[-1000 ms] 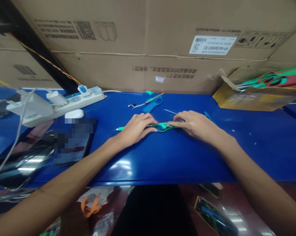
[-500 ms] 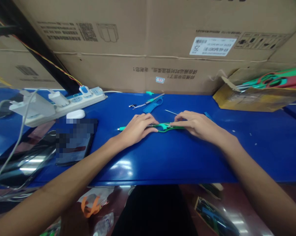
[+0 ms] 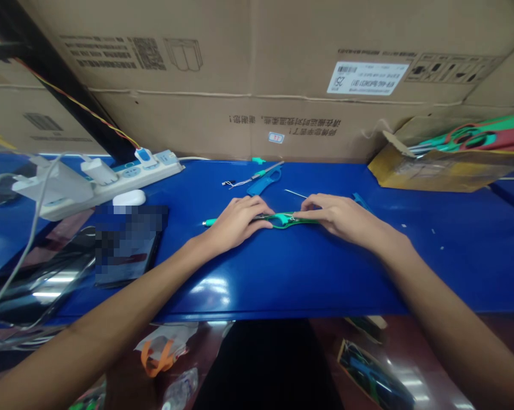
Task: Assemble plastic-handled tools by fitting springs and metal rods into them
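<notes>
Your head view has shifted a touch over the last half second, so the power strip [image 3: 124,181], the phone [image 3: 132,274] and the white label [image 3: 367,78] on the cardboard box [image 3: 188,122] now sit slightly farther left and higher in it, and the scrap of dark print that peeked in along the top edge is out of sight. Compared with a second ago, your right hand [image 3: 346,217] has settled slightly differently over the green handle [image 3: 284,218], though your fingers hide the exact change there
</notes>
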`<action>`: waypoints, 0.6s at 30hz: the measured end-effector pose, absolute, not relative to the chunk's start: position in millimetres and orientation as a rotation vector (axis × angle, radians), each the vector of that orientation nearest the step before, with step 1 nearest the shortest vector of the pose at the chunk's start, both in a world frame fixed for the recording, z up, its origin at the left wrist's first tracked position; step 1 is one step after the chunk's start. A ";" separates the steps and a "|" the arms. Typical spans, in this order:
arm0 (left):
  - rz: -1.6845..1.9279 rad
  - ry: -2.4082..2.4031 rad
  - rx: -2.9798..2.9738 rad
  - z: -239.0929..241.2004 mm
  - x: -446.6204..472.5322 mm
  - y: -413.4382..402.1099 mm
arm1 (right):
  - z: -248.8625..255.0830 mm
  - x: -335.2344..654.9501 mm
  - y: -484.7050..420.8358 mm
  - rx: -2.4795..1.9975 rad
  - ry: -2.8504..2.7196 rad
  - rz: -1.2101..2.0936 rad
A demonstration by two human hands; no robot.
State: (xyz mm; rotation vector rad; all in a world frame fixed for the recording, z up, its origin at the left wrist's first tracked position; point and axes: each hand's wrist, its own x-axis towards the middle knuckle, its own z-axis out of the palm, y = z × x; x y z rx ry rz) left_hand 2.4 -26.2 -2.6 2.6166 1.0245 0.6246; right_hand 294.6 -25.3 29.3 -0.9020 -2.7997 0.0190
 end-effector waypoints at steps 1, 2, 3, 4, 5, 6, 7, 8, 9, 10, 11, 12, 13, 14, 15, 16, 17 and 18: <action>0.624 1.024 2.616 -2.5 2.4 -26.2 | 29.7 293.8 -26.2 -0.907 -2.809 -0.001; 0.623 1.025 2.615 -2.5 2.3 -26.1 | 30.2 292.7 -27.4 -0.910 -2.821 -0.028; 0.621 1.028 2.613 -2.5 2.2 -26.0 | 30.7 291.4 -28.6 -0.914 -2.834 -0.058; 0.619 1.034 2.612 -2.6 2.2 -25.8 | 31.1 290.1 -29.9 -0.918 -2.843 -0.088; 0.616 1.038 2.612 -2.7 2.1 -25.6 | 31.2 288.7 -31.1 -0.925 -2.847 -0.111; 0.613 1.039 2.612 -2.8 2.1 -25.4 | 31.2 287.5 -32.1 -0.931 -2.845 -0.118; 0.610 1.039 2.612 -2.9 2.0 -25.1 | 30.9 286.6 -32.8 -0.938 -2.834 -0.108; 0.608 1.035 2.612 -3.0 1.9 -24.9 | 30.4 286.1 -33.2 -0.949 -2.811 -0.081; 0.607 1.030 2.610 -3.0 1.8 -24.8 | 29.9 286.1 -33.1 -0.964 -2.783 -0.041; 0.608 1.025 2.609 -3.1 1.8 -24.6 | 29.2 286.4 -32.6 -0.977 -2.755 0.009; 0.610 1.022 2.608 -3.2 1.7 -24.5 | 28.4 287.1 -31.6 -0.984 -2.732 0.063; 0.611 1.021 2.608 -3.3 1.7 -24.4 | 27.7 288.1 -30.5 -0.988 -2.717 0.114; 0.610 1.023 2.609 -3.4 1.7 -24.3 | 27.1 289.1 -29.1 -0.985 -2.708 0.156; 0.612 1.025 2.611 -3.6 1.7 -24.2 | 26.7 290.1 -27.8 -0.977 -2.706 0.188; 0.613 1.027 2.613 -3.9 1.8 -24.0 | 26.5 290.9 -26.7 -0.967 -2.706 0.211; 0.616 1.029 2.615 -4.2 1.8 -23.9 | 26.5 291.6 -25.8 -0.959 -2.703 0.225; 0.620 1.029 2.617 -4.4 1.8 -23.7 | 26.8 292.0 -25.2 -0.957 -2.699 0.233; 0.623 1.027 2.618 -4.6 1.8 -23.7 | 27.3 292.3 -25.0 -0.957 -2.694 0.244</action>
